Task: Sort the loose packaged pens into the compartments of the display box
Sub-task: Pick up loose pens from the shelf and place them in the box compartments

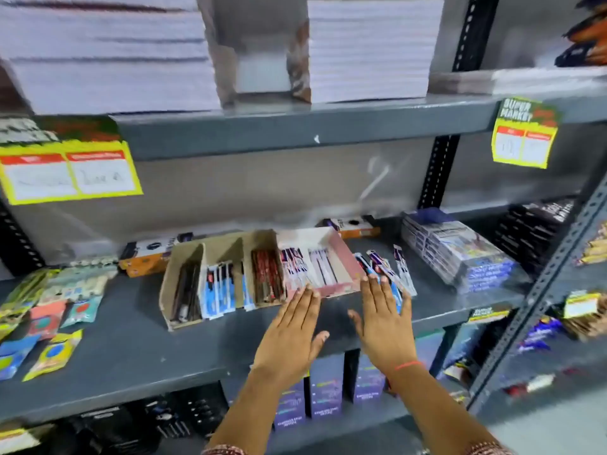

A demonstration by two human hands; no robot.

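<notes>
Reaching toward the middle shelf (131,349), both hands are flat and open, fingers spread, holding nothing.

Item 1, loose packaged pens (387,270): a small fan of packets lying on the shelf just to the right of the display box (348,257), their long axes running front to back, slightly splayed. The right hand (384,326) is the nearer one; its fingertips (372,285) overlap the near ends of the packets, though actual contact cannot be confirmed. The pens lie ahead of and a little to the right of those fingers.

Item 2, display box: open-topped card tray, tilted toward the viewer, divided into lengthwise compartments. From the left: dark pens; blue-and-white packets, some overhanging the front edge; red pens; purple-and-white packets; and a rightmost section with pale packets, partly unfilled. The left hand (289,333) rests with fingertips at the box's front edge, near the purple-and-white section.

Assessment: sorting is well along, with only the loose fan outstanding. The next move likely calls for the right hand to gather the packets along their length and swing them left over the box wall.
</notes>
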